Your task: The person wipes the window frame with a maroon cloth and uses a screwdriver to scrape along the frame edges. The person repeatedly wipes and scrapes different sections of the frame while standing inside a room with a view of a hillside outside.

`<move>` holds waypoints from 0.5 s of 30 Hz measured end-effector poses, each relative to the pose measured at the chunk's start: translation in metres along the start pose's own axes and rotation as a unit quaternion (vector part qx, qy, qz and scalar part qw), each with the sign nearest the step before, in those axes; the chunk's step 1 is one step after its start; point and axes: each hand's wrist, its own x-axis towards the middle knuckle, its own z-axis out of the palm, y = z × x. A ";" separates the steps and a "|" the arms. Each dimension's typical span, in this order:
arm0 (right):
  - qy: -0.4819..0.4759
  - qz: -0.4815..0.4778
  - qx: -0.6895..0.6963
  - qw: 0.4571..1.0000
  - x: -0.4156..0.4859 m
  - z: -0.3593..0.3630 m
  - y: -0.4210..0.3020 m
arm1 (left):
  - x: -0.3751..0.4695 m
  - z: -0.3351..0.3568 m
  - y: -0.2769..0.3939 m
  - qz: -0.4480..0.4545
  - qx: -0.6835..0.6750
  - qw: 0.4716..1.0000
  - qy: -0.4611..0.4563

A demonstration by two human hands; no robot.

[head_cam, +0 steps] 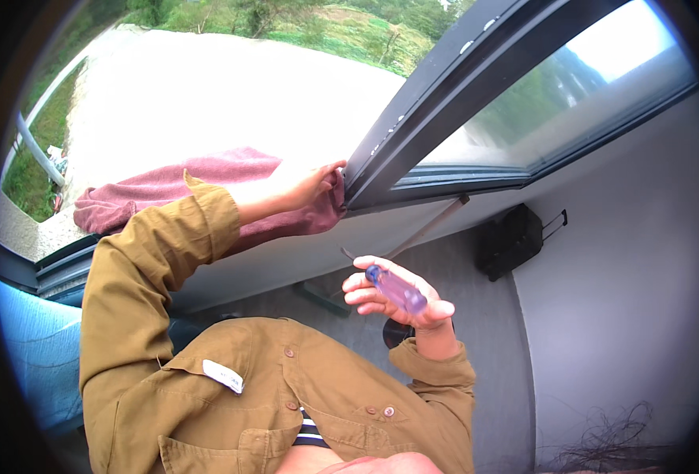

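Note:
Across the palm of my right hand (405, 296) rests a screwdriver (399, 290) with a translucent purple handle and a blue collar. Its dark tip pokes out beyond my forefinger, up and to the left, while my thumb stands away from the handle. My left hand (305, 189) reaches over the sill to the lower corner of a dark metal window sash (408, 118). Its fingertips are at the sash edge; whether they grip something there is unclear. Beneath that hand and forearm, a dusty-red cloth (219, 172) drapes over the sill.
A brown strip (429, 225) leans from the floor against the wall under the window. A black wheeled suitcase (509, 243) stands by the right wall. Blue covered padding (41, 355) is at the left. Outside lies a bright pale surface (225, 101) with greenery beyond.

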 end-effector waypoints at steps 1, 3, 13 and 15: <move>0.010 -0.014 -0.009 1.000 0.005 0.004 0.001 | -0.006 -0.006 0.001 0.056 0.015 0.998 -0.021; 0.127 -0.053 -0.099 0.986 0.011 0.016 0.007 | -0.015 -0.020 0.001 0.167 0.044 0.983 -0.063; 0.326 -0.302 -0.746 0.495 0.070 0.023 0.019 | -0.035 0.000 -0.010 0.228 0.172 0.953 -0.102; 0.314 -0.333 -0.691 0.560 0.072 0.024 0.017 | -0.043 -0.009 -0.011 0.203 0.171 0.952 -0.153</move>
